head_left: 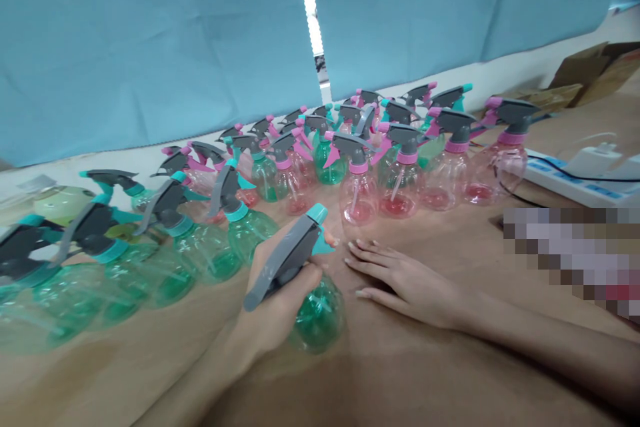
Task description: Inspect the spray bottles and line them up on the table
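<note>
My left hand [273,300] is wrapped round the neck of a green spray bottle [320,317] with a grey and turquoise trigger head. The bottle is upright or nearly so at the table's middle, its neck hidden by my fingers. My right hand [405,280] lies flat on the brown table [390,373], fingers stretched toward the bottle but apart from it. Close beyond my left hand is another green spray bottle [250,230]. A pink spray bottle [358,197] stands just past my right fingertips.
A row of green spray bottles [120,280] runs along the left. Several pink and green bottles [330,160] crowd the back. On the right are a white power strip [580,177] with a black cable and a pixelated patch [575,253]. Cardboard [585,77] and a blue curtain [240,33] lie behind.
</note>
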`<state>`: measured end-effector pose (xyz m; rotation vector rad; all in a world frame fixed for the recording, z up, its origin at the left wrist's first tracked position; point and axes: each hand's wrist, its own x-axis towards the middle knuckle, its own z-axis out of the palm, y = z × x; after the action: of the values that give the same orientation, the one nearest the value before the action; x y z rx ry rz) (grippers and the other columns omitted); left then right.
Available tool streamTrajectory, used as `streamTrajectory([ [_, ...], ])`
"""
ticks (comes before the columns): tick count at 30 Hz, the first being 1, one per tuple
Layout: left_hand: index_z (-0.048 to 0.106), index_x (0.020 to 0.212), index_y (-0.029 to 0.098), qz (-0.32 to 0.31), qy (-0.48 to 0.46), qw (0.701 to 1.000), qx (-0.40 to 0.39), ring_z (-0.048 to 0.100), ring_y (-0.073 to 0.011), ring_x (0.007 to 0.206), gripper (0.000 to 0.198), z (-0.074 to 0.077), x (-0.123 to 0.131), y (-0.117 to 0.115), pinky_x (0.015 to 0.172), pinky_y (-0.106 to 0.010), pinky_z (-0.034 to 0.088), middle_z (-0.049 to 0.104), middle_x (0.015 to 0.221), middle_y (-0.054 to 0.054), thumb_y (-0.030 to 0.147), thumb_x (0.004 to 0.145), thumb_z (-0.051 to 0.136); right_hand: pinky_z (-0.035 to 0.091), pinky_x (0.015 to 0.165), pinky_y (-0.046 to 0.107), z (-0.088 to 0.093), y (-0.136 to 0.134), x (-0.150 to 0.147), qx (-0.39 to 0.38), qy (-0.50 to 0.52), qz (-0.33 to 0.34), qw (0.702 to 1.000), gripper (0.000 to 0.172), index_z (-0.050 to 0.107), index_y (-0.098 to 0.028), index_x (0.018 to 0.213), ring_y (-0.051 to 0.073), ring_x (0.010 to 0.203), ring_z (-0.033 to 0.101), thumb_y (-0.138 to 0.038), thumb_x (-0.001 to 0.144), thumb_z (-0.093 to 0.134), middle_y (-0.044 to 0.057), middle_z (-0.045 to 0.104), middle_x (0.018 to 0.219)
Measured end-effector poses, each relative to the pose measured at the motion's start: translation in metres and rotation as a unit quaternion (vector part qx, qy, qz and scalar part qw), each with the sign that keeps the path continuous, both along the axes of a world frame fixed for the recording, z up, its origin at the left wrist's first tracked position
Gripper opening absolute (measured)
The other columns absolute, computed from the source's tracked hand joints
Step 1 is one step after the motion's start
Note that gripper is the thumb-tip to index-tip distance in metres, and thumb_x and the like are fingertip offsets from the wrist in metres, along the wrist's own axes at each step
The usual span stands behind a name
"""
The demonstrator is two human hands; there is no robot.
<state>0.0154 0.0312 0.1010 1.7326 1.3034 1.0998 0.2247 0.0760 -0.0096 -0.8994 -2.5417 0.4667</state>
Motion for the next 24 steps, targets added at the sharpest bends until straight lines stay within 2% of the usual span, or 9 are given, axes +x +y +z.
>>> streamTrajectory([
  [3,0.061,0.087,0.023,-0.023,0.009,1.000,0.002,0.053,-0.0154,0.069,0.015,0.001,-0.001,-0.002,0.062,-0.028,0.038,0.055,0.074,0.003,0.020,0.074,0.054,0.024,0.117,0.048,0.001,0.000,0.000,0.002,-0.021,-0.002,1.000,0.060,0.041,-0.018,0.145,0.026,0.143,0.027,-0.054,0.097,0.039,0.009,0.033,0.153],
  [11,0.061,0.083,0.024,-0.022,-0.008,1.000,-0.019,0.057,-0.0180,0.076,0.010,-0.002,-0.004,-0.002,0.066,-0.029,0.041,0.054,0.074,0.003,0.022,0.075,0.055,0.024,0.117,0.048,0.001,0.000,-0.001,0.007,-0.024,-0.002,1.000,0.059,0.042,-0.017,0.144,0.025,0.143,0.027,-0.054,0.097,0.038,0.009,0.034,0.153],
  [17,0.063,0.075,0.021,0.072,-0.005,0.995,-0.075,0.060,-0.0225,0.075,0.015,-0.008,-0.003,-0.004,0.072,-0.038,0.048,0.062,0.079,-0.003,0.036,0.072,0.059,0.025,0.116,0.050,0.000,0.000,0.000,0.001,0.001,0.001,1.000,0.058,0.044,-0.018,0.144,0.027,0.142,0.029,-0.052,0.097,0.041,0.010,0.035,0.152],
  [20,0.063,0.078,0.021,0.093,-0.003,0.992,-0.084,0.061,-0.0237,0.078,0.019,-0.012,-0.004,-0.005,0.074,-0.040,0.050,0.063,0.080,-0.004,0.039,0.072,0.060,0.026,0.116,0.050,0.000,0.000,0.000,-0.001,-0.004,0.001,1.000,0.059,0.043,-0.017,0.144,0.027,0.142,0.029,-0.053,0.097,0.040,0.011,0.034,0.152],
  [24,0.062,0.074,0.021,0.110,0.007,0.988,-0.108,0.061,-0.0228,0.072,0.022,-0.014,-0.005,-0.005,0.068,-0.039,0.050,0.063,0.075,-0.005,0.043,0.070,0.059,0.026,0.116,0.050,-0.001,0.000,0.000,0.002,0.010,0.000,1.000,0.057,0.043,-0.020,0.144,0.027,0.142,0.030,-0.052,0.096,0.042,0.009,0.037,0.151],
])
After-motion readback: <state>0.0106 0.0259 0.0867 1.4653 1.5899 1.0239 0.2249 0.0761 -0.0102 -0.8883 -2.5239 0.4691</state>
